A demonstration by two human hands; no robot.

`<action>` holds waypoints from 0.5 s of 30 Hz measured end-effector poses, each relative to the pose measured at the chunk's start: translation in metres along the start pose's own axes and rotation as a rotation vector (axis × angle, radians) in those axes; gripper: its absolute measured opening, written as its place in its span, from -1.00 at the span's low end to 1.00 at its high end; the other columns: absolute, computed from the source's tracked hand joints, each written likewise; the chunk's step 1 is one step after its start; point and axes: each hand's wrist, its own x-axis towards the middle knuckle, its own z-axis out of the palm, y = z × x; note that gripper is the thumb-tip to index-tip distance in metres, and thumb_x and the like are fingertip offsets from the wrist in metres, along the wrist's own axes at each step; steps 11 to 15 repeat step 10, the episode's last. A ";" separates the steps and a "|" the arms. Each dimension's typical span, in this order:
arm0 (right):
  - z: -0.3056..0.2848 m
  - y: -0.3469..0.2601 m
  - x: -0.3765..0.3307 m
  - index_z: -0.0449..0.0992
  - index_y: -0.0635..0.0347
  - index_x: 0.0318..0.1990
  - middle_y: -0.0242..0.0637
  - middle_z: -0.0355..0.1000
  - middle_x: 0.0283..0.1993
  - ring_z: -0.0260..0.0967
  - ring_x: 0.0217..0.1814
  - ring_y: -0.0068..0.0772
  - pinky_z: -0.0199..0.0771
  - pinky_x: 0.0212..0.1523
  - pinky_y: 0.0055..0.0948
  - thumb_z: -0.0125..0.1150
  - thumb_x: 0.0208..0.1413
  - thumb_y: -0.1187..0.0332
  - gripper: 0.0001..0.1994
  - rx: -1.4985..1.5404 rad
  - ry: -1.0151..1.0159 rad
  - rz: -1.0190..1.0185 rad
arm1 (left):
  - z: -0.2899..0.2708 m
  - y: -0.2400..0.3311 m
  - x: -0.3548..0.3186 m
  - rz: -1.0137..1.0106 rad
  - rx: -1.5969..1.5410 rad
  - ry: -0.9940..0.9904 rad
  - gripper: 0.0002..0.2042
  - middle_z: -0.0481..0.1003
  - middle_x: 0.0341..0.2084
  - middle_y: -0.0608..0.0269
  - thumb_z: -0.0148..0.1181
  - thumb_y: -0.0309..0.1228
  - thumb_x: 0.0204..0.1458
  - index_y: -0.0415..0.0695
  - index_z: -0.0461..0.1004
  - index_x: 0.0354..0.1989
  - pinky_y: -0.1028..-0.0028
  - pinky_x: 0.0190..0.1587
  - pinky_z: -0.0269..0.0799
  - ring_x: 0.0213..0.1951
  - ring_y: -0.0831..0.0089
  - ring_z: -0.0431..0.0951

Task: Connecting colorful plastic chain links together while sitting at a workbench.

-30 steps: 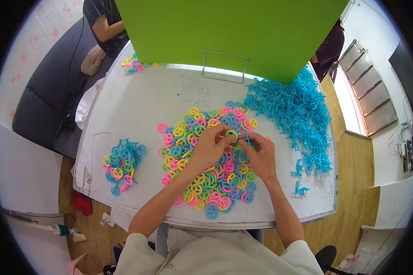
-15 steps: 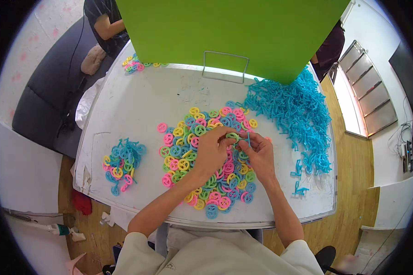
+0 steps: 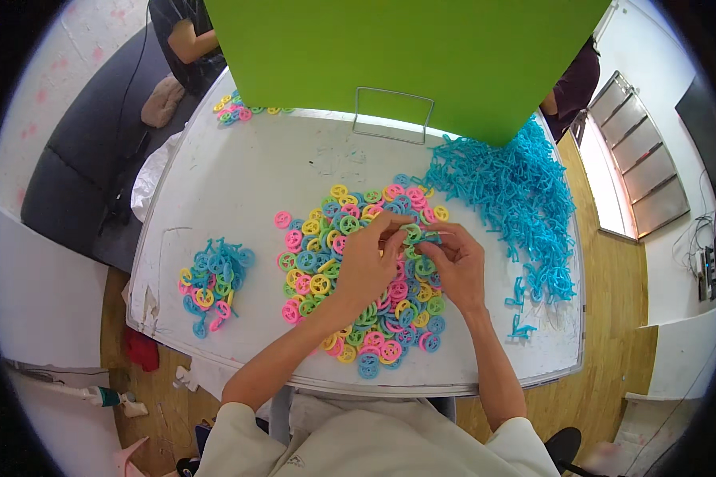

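Note:
Above a heap of small plastic wheels (image 3: 320, 285) in pink, yellow, green and blue, my two hands meet. My left hand (image 3: 364, 261) pinches a green wheel (image 3: 412, 232) between thumb and fingers. A small blue plastic frame piece (image 3: 432, 238) is held in the fingertips of my right hand (image 3: 461, 269), its end at the wheel's side. Fingers partly cover both parts, so I cannot tell whether they are joined. To the left lies a small pile of blue frames with wheels on them (image 3: 215, 278).
A big pile of loose blue frame pieces (image 3: 509, 187) spreads along the table's right side. A green panel (image 3: 406, 56) with a wire stand (image 3: 390, 138) rises at the far edge. More wheels (image 3: 235, 111) lie far left. Other people's arms (image 3: 192, 44) show beyond the table.
The blue frame piece has tipped from upright to lying sideways beside the green wheel. My right hand has shifted slightly right, and the wheel has turned more face-on.

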 end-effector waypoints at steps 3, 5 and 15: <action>0.002 -0.006 -0.002 0.49 0.31 -0.18 -0.28 0.54 -0.32 0.51 -0.29 -0.52 0.46 -0.28 -0.60 0.22 0.04 0.56 -0.83 -0.196 0.011 -0.073 | -0.005 -0.002 0.001 -0.020 -0.025 -0.034 -0.80 0.56 -0.38 0.17 0.03 -0.55 0.13 -0.24 0.48 -0.09 0.53 -0.35 0.47 -0.40 0.53 0.54; 0.004 -0.006 -0.004 0.50 0.31 -0.21 -0.29 0.54 -0.32 0.51 -0.29 -0.52 0.46 -0.28 -0.60 0.23 0.03 0.56 -0.85 -0.276 0.040 -0.093 | -0.004 -0.004 0.001 -0.060 -0.080 -0.042 -0.80 0.56 -0.36 0.17 0.03 -0.55 0.13 -0.25 0.48 -0.09 0.54 -0.32 0.49 -0.37 0.53 0.55; 0.007 -0.001 -0.006 0.53 0.27 -0.18 -0.26 0.56 -0.32 0.52 -0.29 -0.50 0.47 -0.28 -0.58 0.24 0.04 0.53 -0.83 -0.125 0.103 -0.074 | -0.002 -0.010 0.000 -0.083 -0.206 -0.050 -0.78 0.55 -0.30 0.18 0.02 -0.54 0.15 -0.23 0.48 -0.05 0.55 -0.22 0.54 -0.27 0.49 0.57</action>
